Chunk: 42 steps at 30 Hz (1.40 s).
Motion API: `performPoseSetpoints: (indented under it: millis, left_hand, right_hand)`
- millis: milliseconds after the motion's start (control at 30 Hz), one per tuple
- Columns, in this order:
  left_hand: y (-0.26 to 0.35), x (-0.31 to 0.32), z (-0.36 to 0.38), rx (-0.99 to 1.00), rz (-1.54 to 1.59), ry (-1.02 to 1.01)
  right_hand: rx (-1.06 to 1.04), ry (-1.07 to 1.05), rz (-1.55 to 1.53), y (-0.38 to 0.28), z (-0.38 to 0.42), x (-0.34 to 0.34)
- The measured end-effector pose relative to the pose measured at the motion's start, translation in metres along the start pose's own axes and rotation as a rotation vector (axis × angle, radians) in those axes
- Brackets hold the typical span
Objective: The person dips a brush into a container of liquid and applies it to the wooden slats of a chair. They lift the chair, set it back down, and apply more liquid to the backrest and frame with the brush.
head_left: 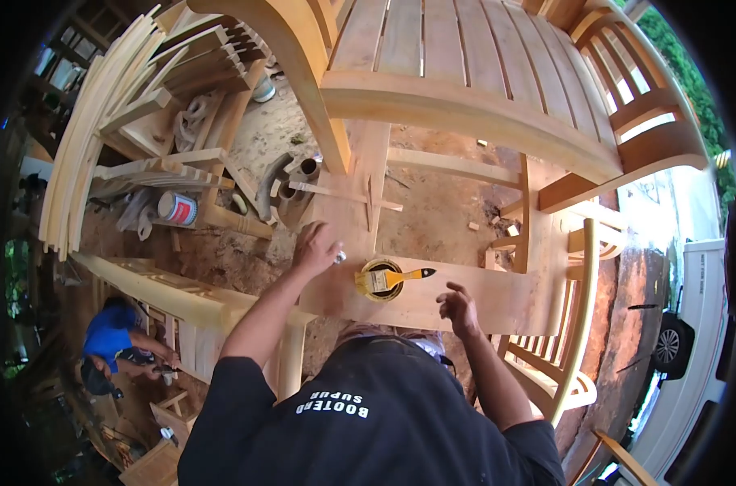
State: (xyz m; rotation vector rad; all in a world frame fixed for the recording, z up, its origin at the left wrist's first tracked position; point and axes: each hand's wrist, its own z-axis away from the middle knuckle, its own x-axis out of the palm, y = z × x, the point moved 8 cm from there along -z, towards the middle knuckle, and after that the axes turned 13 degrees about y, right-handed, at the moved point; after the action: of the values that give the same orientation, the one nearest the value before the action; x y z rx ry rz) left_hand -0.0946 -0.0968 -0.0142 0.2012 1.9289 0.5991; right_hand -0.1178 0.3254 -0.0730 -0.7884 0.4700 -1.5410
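My left hand (318, 247) is over the wooden board (327, 283), left of the tin. Its fingers are closed on a small whitish crumpled thing (340, 257), too small to name for certain. A paintbrush (396, 279) with a yellow handle lies across the top of an open tin (370, 293), its bristles over the opening and its handle pointing right. The tin stands on the board close to my body. Right of the brush, my right hand (459, 309) is raised with its fingers loosely bent and apart, touching neither the brush nor the tin.
A slatted wooden bench (465, 121) stands directly ahead. Long wood strips (101, 138) and a labelled can (177, 208) are at the left, with cut pipes (307, 168) nearer. A person in blue (113, 332) works at lower left. A white vehicle (700, 324) is at the right.
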Motion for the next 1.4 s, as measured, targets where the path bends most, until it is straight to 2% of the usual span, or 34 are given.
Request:
performPoseSetpoints:
  millis: [100, 200, 233, 333, 467, 600, 800, 900, 1000, 1100, 1167, 1267, 1333, 1400]
  left_hand:
    - [0.014, 0.046, -0.04, 0.068, -0.114, -0.18]
    - [0.019, 0.093, -0.065, 0.135, -0.248, -0.26]
    - [0.019, 0.108, -0.072, 0.086, -0.301, -0.424]
    - [0.021, 0.124, -0.082, 0.077, -0.368, -0.508]
    - [0.015, 0.134, -0.085, 0.047, -0.263, -0.435]
    - [-0.003, 0.137, -0.072, 0.126, -0.217, -0.351]
    - [-0.028, 0.149, -0.053, 0.122, -0.171, -0.247]
    - [-0.031, 0.138, -0.046, 0.104, -0.234, -0.362]
    - [-0.041, 0.094, -0.039, 0.218, -0.162, -0.217]
    - [-0.089, 0.045, -0.035, 0.127, 0.034, -0.085]
    - [-0.123, 0.004, -0.034, -0.029, -0.026, 0.106]
    - [-0.178, -0.032, -0.041, -0.342, -0.069, 0.086]
    - [-0.201, -0.04, -0.046, -0.451, -0.119, 0.101]
    - [-0.217, -0.022, -0.055, -0.496, -0.109, 0.097]
  right_hand:
    - [-0.026, 0.15, 0.032, 0.011, 0.014, -0.036]
    - [-0.057, 0.264, 0.058, 0.022, 0.035, -0.06]
    - [-0.048, 0.287, 0.065, 0.026, 0.043, -0.064]
    - [-0.016, 0.363, 0.088, 0.042, 0.06, -0.078]
    - [0.038, 0.409, 0.104, 0.057, 0.075, -0.088]
    - [0.062, 0.428, 0.133, 0.057, 0.078, -0.09]
    - [-0.01, 0.391, 0.222, 0.044, 0.06, -0.09]
    - [-0.008, 0.386, 0.233, 0.038, 0.055, -0.082]
    - [0.005, 0.368, 0.254, 0.031, 0.05, -0.074]
    - [0.008, 0.343, 0.272, 0.029, 0.047, -0.064]
    - [0.006, 0.329, 0.294, 0.028, 0.043, -0.058]
    - [0.012, 0.321, 0.344, 0.027, 0.039, -0.05]
    - [0.023, 0.324, 0.381, 0.029, 0.038, -0.045]
    - [0.011, 0.319, 0.411, 0.034, 0.039, -0.049]
